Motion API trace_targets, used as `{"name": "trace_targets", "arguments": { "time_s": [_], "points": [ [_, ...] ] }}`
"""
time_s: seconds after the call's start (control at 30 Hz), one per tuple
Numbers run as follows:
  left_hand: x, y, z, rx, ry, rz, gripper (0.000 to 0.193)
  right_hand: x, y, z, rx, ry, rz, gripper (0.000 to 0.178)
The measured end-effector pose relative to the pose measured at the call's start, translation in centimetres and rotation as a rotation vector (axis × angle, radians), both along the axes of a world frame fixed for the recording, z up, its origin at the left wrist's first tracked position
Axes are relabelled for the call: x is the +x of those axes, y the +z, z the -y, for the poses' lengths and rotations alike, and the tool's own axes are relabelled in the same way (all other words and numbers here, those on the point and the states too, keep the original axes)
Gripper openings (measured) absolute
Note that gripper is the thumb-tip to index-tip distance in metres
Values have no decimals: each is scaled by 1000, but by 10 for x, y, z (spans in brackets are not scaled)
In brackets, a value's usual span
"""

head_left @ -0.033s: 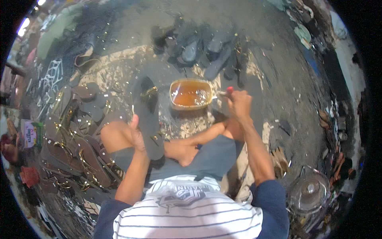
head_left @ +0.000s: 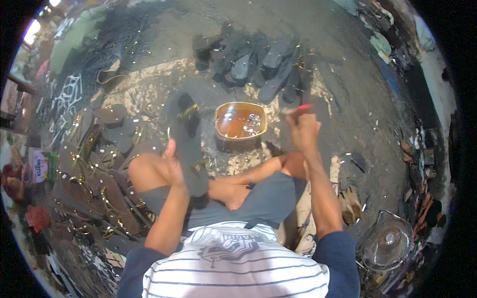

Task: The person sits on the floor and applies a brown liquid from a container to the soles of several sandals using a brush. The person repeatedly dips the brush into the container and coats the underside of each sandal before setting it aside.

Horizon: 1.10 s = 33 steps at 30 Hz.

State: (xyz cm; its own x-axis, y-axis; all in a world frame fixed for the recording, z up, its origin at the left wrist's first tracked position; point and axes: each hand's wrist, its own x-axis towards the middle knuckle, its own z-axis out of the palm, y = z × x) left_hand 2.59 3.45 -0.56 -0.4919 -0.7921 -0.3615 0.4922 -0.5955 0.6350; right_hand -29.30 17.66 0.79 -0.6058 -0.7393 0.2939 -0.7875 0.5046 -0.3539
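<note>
My left hand (head_left: 173, 164) is closed on a dark sandal (head_left: 188, 134) raised in front of my left knee, its thumb up along the edge. The sandal has a gold-coloured strap and is slightly blurred. My right hand (head_left: 305, 130) is closed around a brush with a red handle (head_left: 304, 107), blurred by motion; its bristles are hard to make out. Between the two hands stands a squarish tub (head_left: 218, 130) of amber liquid, just left of the brush and apart from it.
Brown sandals with gold straps (head_left: 117, 198) lie heaped at my left. More dark sandals (head_left: 241, 67) are gathered beyond the tub. At the right are a round wire fan guard (head_left: 388, 238) and a brown piece (head_left: 351, 206). White strips (head_left: 67, 97) lie far left.
My right hand has drawn the brush away from the tub's right edge, a little to the right. The left hand still holds the sandal in nearly the same place.
</note>
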Motion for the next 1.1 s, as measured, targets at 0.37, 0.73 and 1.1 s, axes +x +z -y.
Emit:
{"name": "trace_targets", "arguments": {
  "time_s": [0.37, 0.73, 1.1],
  "points": [
    [-70, 39, 16, -33, -141, -513, 54, 153, 63, 59, -646, 401, 125, 23],
    [-67, 53, 31, 210, -347, -515, 59, 152, 9, 50, -885, 717, 1354, 30],
    [-56, 48, 22, 153, -354, -657, 55, 132, 39, 79, -555, 806, 471, 33]
  ]
}}
